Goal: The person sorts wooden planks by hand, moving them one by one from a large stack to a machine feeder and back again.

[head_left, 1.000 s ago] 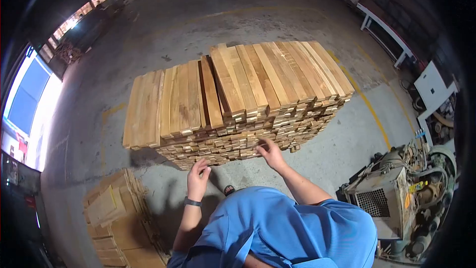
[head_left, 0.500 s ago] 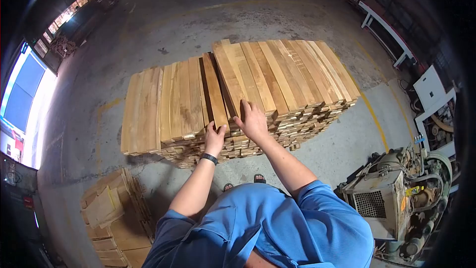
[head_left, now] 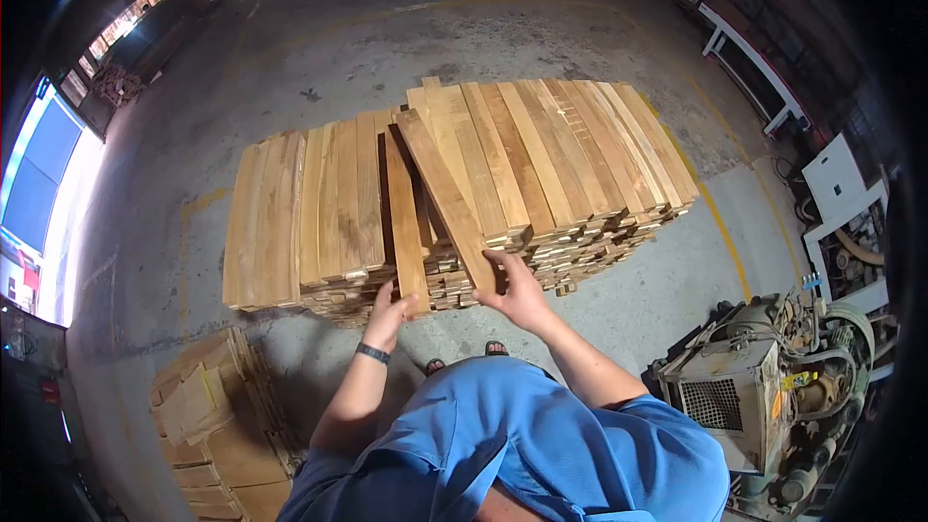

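Observation:
A large stack of wooden planks (head_left: 570,155) stands on the floor in front of me, its right part higher than its left. My left hand (head_left: 390,314) is closed on the near end of a narrow plank (head_left: 404,222), which juts out past the stack's front edge. In my right hand (head_left: 517,295) is the near end of a second plank (head_left: 443,188). That one lies slanted, its far end resting toward the top of the higher part. A dark gap shows between the two planks.
Behind my left arm lies a pile of flattened cardboard (head_left: 208,416). A machine with hoses and a mesh-fronted housing (head_left: 720,396) stands at my right. Farther right are a white cabinet (head_left: 833,179) and a long bench (head_left: 754,63). A yellow line (head_left: 727,242) marks the floor.
Both hands have moved toward me, drawing two planks out past the stack's front edge. The right plank has shifted to a slant, and the hands are farther apart.

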`<action>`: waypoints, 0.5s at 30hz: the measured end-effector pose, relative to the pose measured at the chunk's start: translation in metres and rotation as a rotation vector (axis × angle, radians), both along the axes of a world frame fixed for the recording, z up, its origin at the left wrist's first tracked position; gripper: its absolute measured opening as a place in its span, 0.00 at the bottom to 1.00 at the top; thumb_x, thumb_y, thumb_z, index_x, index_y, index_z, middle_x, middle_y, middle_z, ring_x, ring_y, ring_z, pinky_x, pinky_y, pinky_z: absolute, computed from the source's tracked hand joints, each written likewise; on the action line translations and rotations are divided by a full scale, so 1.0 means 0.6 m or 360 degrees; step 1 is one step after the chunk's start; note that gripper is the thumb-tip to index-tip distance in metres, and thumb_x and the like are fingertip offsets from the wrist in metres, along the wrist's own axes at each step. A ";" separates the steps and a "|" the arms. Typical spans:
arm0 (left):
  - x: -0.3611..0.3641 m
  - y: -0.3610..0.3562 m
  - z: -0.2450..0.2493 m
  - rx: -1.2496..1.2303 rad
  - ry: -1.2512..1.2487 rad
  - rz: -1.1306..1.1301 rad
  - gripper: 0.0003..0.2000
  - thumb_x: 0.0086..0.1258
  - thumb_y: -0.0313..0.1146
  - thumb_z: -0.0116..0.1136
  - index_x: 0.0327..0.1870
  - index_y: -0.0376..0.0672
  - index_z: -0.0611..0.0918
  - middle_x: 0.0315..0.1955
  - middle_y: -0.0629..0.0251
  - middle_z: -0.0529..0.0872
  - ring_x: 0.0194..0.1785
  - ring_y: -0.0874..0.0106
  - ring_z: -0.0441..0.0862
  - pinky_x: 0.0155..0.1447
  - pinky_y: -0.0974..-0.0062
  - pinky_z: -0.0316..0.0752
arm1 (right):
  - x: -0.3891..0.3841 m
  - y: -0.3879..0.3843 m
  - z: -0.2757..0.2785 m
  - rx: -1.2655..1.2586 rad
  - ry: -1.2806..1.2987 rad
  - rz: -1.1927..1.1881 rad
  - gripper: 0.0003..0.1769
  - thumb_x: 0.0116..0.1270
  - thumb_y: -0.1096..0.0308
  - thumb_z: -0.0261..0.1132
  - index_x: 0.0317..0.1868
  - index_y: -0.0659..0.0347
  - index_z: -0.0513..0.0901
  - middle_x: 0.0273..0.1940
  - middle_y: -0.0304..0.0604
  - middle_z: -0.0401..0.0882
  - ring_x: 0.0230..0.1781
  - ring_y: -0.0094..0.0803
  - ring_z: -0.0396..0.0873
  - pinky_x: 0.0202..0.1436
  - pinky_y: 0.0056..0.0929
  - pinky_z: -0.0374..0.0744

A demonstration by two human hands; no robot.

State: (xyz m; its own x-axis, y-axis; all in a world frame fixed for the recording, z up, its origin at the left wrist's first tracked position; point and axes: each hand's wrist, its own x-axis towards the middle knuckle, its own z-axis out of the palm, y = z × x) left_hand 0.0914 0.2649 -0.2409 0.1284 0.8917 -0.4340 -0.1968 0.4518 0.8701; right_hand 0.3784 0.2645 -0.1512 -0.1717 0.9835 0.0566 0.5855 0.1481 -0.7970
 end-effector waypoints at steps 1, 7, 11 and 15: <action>-0.004 -0.015 0.011 -0.0108 -0.0010 -0.0038 0.29 0.74 0.39 0.66 0.72 0.42 0.69 0.59 0.61 0.82 0.56 0.70 0.84 0.50 0.71 0.82 | 0.006 0.011 -0.023 -0.0139 0.0368 -0.0023 0.45 0.63 0.50 0.77 0.72 0.66 0.69 0.64 0.57 0.76 0.64 0.45 0.78 0.66 0.40 0.77; 0.015 0.020 0.005 -0.0100 -0.0032 -0.0002 0.31 0.74 0.44 0.66 0.71 0.35 0.70 0.63 0.57 0.80 0.65 0.65 0.78 0.66 0.61 0.75 | -0.003 0.084 -0.062 -0.1131 0.1253 -0.0109 0.48 0.71 0.54 0.72 0.76 0.77 0.59 0.70 0.62 0.73 0.71 0.43 0.72 0.72 0.36 0.71; 0.017 0.069 -0.099 -0.0066 0.0138 0.0167 0.33 0.77 0.47 0.62 0.73 0.32 0.68 0.67 0.53 0.77 0.70 0.66 0.74 0.72 0.61 0.70 | -0.032 0.092 -0.058 -0.1086 0.1196 -0.0106 0.50 0.73 0.47 0.68 0.77 0.80 0.57 0.73 0.63 0.69 0.76 0.43 0.66 0.76 0.36 0.66; 0.018 0.027 0.002 -0.0146 -0.0096 0.0299 0.35 0.79 0.59 0.53 0.73 0.37 0.69 0.65 0.52 0.79 0.67 0.65 0.77 0.69 0.61 0.74 | -0.039 0.070 -0.062 -0.1068 0.1220 -0.0131 0.45 0.76 0.45 0.64 0.75 0.76 0.63 0.68 0.60 0.74 0.67 0.40 0.75 0.70 0.35 0.74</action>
